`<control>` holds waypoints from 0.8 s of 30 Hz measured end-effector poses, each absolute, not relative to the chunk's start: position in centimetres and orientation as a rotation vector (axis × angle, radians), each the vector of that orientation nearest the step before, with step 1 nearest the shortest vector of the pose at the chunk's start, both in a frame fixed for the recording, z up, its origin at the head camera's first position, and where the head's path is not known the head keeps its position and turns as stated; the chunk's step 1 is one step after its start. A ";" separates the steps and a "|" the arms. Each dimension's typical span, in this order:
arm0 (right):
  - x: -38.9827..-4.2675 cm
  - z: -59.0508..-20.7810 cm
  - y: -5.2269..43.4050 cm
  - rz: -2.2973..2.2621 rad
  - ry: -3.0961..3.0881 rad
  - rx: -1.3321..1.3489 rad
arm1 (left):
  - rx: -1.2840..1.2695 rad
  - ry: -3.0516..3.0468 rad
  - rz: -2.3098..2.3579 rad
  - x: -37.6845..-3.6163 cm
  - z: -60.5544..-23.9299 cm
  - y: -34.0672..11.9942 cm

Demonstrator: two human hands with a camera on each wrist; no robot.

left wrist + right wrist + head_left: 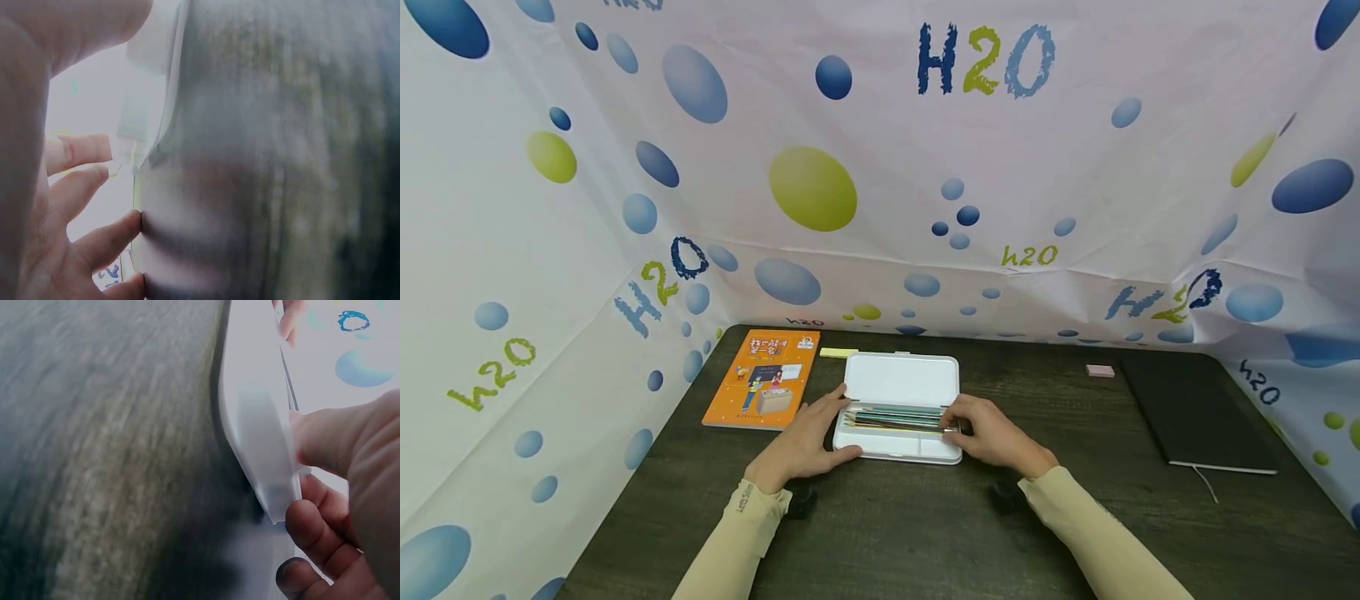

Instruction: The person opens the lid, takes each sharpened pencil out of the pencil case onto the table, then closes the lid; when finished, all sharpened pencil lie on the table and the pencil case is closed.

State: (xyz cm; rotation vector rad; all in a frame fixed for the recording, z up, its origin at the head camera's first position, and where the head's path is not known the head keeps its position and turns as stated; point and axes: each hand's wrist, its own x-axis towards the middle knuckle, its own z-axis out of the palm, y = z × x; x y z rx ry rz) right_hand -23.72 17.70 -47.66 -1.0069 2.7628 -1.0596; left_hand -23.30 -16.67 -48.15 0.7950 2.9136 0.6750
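Observation:
An open white pencil case (901, 383) lies on the dark wooden table (925, 533) with its lid folded back. Several pencils (895, 419) lie side by side in its tray. My left hand (844, 423) rests at the case's left end, fingers straight against the end wall and thumb along the front edge. My right hand (953, 431) grips the right end, fingers curled over the pencils' ends. The left wrist view shows spread fingers (94, 181) touching the case (156, 94). In the right wrist view, thumb and curled fingers (331, 444) hold the case's corner (256, 425).
An orange book (762, 379) lies at the left, with a yellow sticky pad (838, 352) behind the case. A pink eraser (1100, 371) and a closed black notebook (1195, 412) sit at the right. Bubble-printed cloth walls (880, 183) close in three sides.

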 end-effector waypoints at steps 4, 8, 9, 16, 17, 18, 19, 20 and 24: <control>-23.7 -47.8 17.7 -1.078 2.763 -0.991 | 0.789 2.918 0.670 -23.3 -48.2 -16.7; -23.5 -47.8 17.9 -1.113 2.783 -0.984 | 0.791 2.916 0.676 -23.3 -48.2 -16.7; -23.4 -47.8 17.9 -1.125 2.791 -0.982 | 0.792 2.916 0.675 -23.3 -48.2 -16.7; -22.9 -47.5 18.6 -1.234 2.832 -0.853 | 0.793 2.922 0.669 -23.3 -48.1 -16.6; -22.9 -47.5 18.8 -1.240 2.843 -0.820 | 0.792 2.923 0.668 -23.3 -48.1 -16.6; -22.8 -47.4 18.9 -1.241 2.856 -0.785 | 0.793 2.923 0.666 -23.3 -48.1 -16.6; -22.7 -47.4 19.1 -1.238 2.873 -0.752 | 0.793 2.923 0.663 -23.3 -48.1 -16.6; -22.7 -47.4 19.3 -1.237 2.887 -0.726 | 0.793 2.923 0.661 -23.3 -48.1 -16.6; -22.4 -47.2 20.2 -1.254 2.910 -0.650 | 0.797 2.917 0.674 -23.3 -48.0 -16.6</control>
